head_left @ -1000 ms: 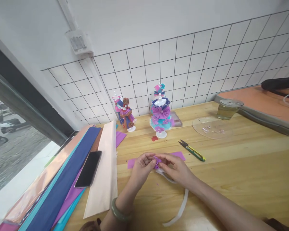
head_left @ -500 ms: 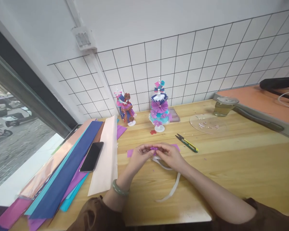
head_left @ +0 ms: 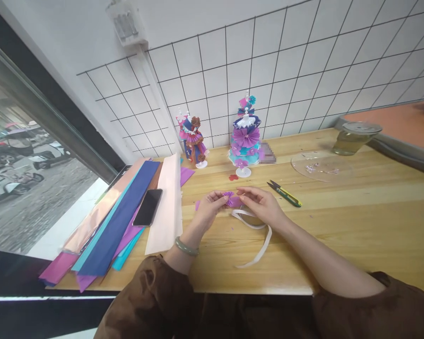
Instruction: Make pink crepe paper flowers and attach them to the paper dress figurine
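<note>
Between the thumb and fingers of my left hand (head_left: 212, 205) is a small pleated purple paper rosette (head_left: 228, 197). My right hand (head_left: 263, 205) is just right of it, thumb and index finger a little apart, with nothing visible between them. A flat purple paper strip (head_left: 235, 202) lies on the table behind and under the hands. White double-sided-looking tape (head_left: 265, 247) curls out from a roll below my right hand. Green and yellow thread snips (head_left: 286, 194) rest to the right. Past the hands stands a doll-sized dress form (head_left: 246, 137) in purple, blue and turquoise paper.
Long coloured paper sheets (head_left: 106, 226) are piled at left, with a black phone (head_left: 147, 207) on top. A second small dress form (head_left: 194, 141) stands by the wall. A clear plate (head_left: 316, 175) holds tiny gems, and a lidded cup (head_left: 353, 141) of pale liquid stands at right.
My right hand has drawn away slightly to the right from the rosette, which now shows more fully in my left hand. The camera has tilted down, and the scene has shifted up and rightward.
</note>
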Demonstrator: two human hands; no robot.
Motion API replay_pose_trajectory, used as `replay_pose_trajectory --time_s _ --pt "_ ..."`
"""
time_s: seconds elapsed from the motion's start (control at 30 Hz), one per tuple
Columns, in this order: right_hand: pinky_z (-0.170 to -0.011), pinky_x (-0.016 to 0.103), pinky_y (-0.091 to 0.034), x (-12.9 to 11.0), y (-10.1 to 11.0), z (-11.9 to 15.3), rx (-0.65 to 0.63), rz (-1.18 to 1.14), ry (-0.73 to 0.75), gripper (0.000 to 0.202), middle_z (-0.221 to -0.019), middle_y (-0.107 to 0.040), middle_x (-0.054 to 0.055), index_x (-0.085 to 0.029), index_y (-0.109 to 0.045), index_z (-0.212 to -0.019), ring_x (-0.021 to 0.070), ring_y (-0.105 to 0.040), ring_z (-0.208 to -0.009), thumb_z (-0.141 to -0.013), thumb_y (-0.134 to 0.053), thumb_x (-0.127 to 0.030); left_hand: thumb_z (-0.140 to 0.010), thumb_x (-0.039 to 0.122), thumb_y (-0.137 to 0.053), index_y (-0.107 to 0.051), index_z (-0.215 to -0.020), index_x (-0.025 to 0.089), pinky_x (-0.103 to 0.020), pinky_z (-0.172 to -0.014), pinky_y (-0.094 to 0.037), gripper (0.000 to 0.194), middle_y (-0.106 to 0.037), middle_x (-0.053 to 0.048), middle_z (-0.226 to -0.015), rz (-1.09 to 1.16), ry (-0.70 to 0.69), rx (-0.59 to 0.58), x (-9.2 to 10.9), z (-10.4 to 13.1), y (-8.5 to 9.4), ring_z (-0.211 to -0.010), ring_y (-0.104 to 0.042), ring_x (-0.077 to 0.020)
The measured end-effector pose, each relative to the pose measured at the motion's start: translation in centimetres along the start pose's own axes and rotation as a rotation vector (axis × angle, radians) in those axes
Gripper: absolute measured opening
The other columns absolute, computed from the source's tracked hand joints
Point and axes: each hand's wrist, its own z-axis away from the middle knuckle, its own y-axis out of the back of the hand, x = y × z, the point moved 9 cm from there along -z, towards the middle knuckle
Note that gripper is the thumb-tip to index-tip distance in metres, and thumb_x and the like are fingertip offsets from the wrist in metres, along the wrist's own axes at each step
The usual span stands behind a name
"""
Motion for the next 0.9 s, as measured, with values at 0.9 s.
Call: replay_pose_trajectory --time_s 0.9 --pt "-0.068 0.031 -0.049 1.6 -0.7 -0.2 -0.016 -0.116 -0.196 0.028 -0.077 -0.067 0.006 -0.015 -0.062 -0.080 0.0173 -0.062 -0.069 -0.068 -0.060 -0.040 -0.062 0.022 -0.070 -0.064 -0.081 0.014 -0.026 -0.073 -0.044 0.022 -0.066 -0.003 -0.078 -0.057 -0.062 0.012 -0.5 -0.4 -0.2 -0.070 -0.060 -0.0115"
